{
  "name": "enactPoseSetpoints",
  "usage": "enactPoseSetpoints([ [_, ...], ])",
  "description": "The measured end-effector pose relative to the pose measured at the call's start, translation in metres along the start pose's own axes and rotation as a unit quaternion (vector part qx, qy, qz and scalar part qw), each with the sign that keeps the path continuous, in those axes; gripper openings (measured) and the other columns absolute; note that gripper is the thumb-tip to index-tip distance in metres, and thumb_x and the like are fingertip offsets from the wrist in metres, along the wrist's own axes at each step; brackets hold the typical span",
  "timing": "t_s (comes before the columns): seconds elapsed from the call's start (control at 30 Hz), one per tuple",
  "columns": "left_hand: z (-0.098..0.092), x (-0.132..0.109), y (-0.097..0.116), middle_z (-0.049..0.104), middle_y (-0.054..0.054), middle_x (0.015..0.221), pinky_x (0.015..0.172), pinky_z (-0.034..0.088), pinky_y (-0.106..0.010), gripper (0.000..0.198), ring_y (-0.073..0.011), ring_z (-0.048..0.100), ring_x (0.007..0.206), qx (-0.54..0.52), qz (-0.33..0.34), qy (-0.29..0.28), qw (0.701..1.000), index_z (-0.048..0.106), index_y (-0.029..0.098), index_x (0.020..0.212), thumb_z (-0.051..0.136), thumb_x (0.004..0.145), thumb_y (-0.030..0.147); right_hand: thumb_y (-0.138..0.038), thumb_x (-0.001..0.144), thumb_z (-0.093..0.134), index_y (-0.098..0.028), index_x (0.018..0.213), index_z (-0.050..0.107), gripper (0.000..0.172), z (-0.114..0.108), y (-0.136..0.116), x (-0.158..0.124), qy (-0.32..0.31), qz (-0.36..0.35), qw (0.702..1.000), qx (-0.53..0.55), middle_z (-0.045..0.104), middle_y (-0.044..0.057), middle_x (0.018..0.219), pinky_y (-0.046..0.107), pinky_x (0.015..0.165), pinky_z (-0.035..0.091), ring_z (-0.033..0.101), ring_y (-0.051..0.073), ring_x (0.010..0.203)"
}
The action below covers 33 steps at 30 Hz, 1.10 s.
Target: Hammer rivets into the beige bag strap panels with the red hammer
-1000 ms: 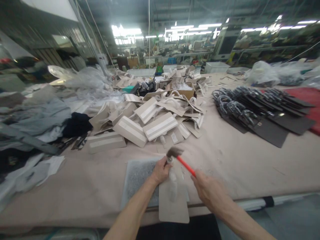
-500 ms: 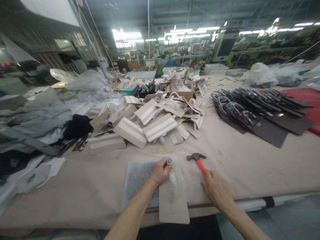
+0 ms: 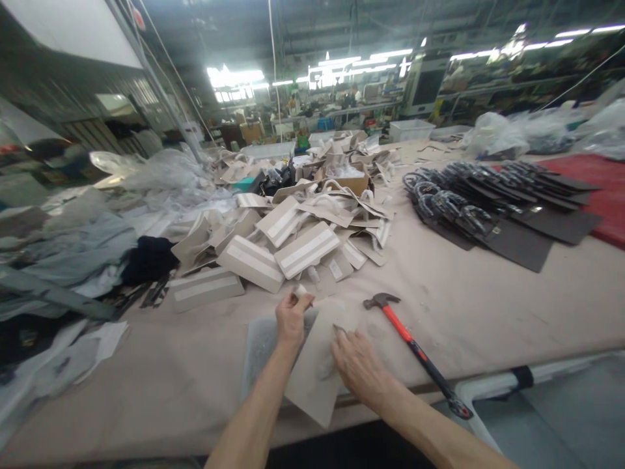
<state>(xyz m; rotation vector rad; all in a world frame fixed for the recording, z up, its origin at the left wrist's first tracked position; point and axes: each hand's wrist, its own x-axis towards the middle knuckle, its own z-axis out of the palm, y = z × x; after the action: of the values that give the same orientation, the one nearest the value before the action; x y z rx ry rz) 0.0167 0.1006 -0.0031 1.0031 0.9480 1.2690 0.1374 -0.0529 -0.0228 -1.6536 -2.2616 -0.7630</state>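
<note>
My left hand [image 3: 291, 318] pinches a small round metal piece [image 3: 301, 291], blurred, just off the upper left edge of a beige bag panel [image 3: 312, 371]. The panel is turned at a slant over a grey speckled slab [image 3: 258, 352] in a clear sheet or tray. My right hand [image 3: 359, 365] is closed over the panel's right side, hiding most of its plastic-wrapped handle; the fingertips are partly blurred. To the right of that hand lies a claw hammer [image 3: 405, 335] with a red and black handle, untouched, its head pointing away from me.
A heap of beige panels [image 3: 307, 251] with white strips lies beyond the slab. Dark panels with wrapped handles [image 3: 517, 241] are stacked at right beside red material [image 3: 586, 182]. Clear plastic bags [image 3: 161, 176] and grey cloth [image 3: 92, 254] crowd the left.
My right hand has let go of the hammer and taken hold of the beige panel, which has turned. My left hand has moved up and left with the round metal piece.
</note>
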Motion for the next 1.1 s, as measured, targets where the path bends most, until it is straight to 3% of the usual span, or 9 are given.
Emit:
enactPoseSetpoints([
  [0.07,-0.003,-0.003,0.03,0.071,-0.003,0.08,0.069,0.051,-0.024,0.031,-0.0149,0.065,0.073,0.023,0.064,-0.021,0.997,0.07,0.014,0.09,0.082,0.071,0.035,-0.009,0.087,0.051,-0.01,0.122,0.06,0.036,-0.006,-0.002,0.002,-0.062,0.038,0.997,0.002,0.069,0.016,0.111,0.049,0.1,0.042,0.063,0.03,0.104],
  [0.17,-0.008,-0.012,0.057,0.074,-0.005,0.088,0.076,0.054,-0.026,0.03,-0.0168,0.067,0.08,0.066,0.116,-0.079,0.988,0.071,0.015,0.096,0.082,0.073,0.032,-0.007,0.087,0.05,-0.009,0.117,0.061,0.032,-0.029,-0.001,0.023,-0.252,0.123,0.957,0.069,0.071,0.013,0.087,0.042,0.08,0.049,0.069,0.027,0.082],
  [0.23,-0.01,-0.02,0.056,0.074,-0.005,0.09,0.078,0.054,-0.026,0.028,-0.0173,0.068,0.082,0.066,0.113,-0.092,0.987,0.07,0.016,0.096,0.08,0.076,0.032,-0.017,0.093,0.049,-0.01,0.118,0.061,0.028,-0.045,0.003,0.039,-0.33,0.19,0.917,0.117,0.072,0.014,0.084,0.039,0.071,0.05,0.071,0.029,0.08],
  [0.3,-0.011,-0.027,0.041,0.074,-0.006,0.092,0.078,0.055,-0.027,0.029,-0.0178,0.069,0.083,0.059,0.083,-0.097,0.99,0.069,0.016,0.099,0.078,0.078,0.033,-0.028,0.097,0.049,-0.011,0.118,0.06,0.03,-0.055,0.006,0.05,-0.354,0.261,0.884,0.155,0.073,0.016,0.087,0.038,0.068,0.049,0.072,0.032,0.084],
  [0.5,-0.013,-0.033,-0.015,0.074,-0.007,0.093,0.076,0.053,-0.026,0.035,-0.0176,0.068,0.083,0.053,-0.005,-0.112,0.992,0.066,0.015,0.105,0.077,0.078,0.035,-0.029,0.097,0.045,-0.021,0.135,0.053,0.039,-0.053,-0.006,0.046,-0.333,0.374,0.831,0.244,0.075,0.012,0.094,0.038,0.074,0.049,0.073,0.031,0.091],
  [0.77,-0.008,-0.024,-0.038,0.075,-0.009,0.094,0.074,0.052,-0.025,0.033,-0.0184,0.068,0.083,0.071,-0.031,-0.163,0.984,0.066,0.015,0.099,0.076,0.078,0.038,-0.038,0.1,0.043,-0.015,0.134,0.056,0.043,-0.036,-0.026,0.041,-0.325,0.391,0.803,0.311,0.074,0.017,0.101,0.04,0.082,0.049,0.071,0.033,0.098],
  [0.93,-0.012,-0.022,-0.05,0.075,-0.008,0.093,0.077,0.052,-0.027,0.032,-0.0189,0.068,0.084,0.075,-0.036,-0.159,0.984,0.065,0.015,0.097,0.073,0.081,0.042,-0.045,0.103,0.031,-0.017,0.133,0.057,0.048,-0.026,-0.009,0.023,-0.258,0.422,0.776,0.391,0.072,0.014,0.113,0.038,0.089,0.048,0.068,0.028,0.107],
  [1.0,-0.014,-0.022,-0.051,0.075,-0.009,0.094,0.079,0.053,-0.028,0.033,-0.0201,0.069,0.087,0.074,-0.036,-0.16,0.984,0.064,0.015,0.098,0.073,0.081,0.043,-0.043,0.103,0.032,-0.016,0.13,0.058,0.047,-0.02,0.01,0.009,-0.219,0.449,0.787,0.363,0.07,0.013,0.116,0.036,0.091,0.047,0.066,0.026,0.107],
  [1.1,-0.014,-0.022,-0.05,0.075,-0.01,0.094,0.079,0.053,-0.03,0.036,-0.0219,0.069,0.088,0.085,-0.037,-0.163,0.982,0.064,0.015,0.097,0.073,0.08,0.045,-0.04,0.1,0.041,-0.012,0.127,0.058,0.043,-0.012,0.044,-0.015,-0.198,0.456,0.842,0.209,0.065,0.016,0.115,0.038,0.088,0.047,0.063,0.028,0.105],
])
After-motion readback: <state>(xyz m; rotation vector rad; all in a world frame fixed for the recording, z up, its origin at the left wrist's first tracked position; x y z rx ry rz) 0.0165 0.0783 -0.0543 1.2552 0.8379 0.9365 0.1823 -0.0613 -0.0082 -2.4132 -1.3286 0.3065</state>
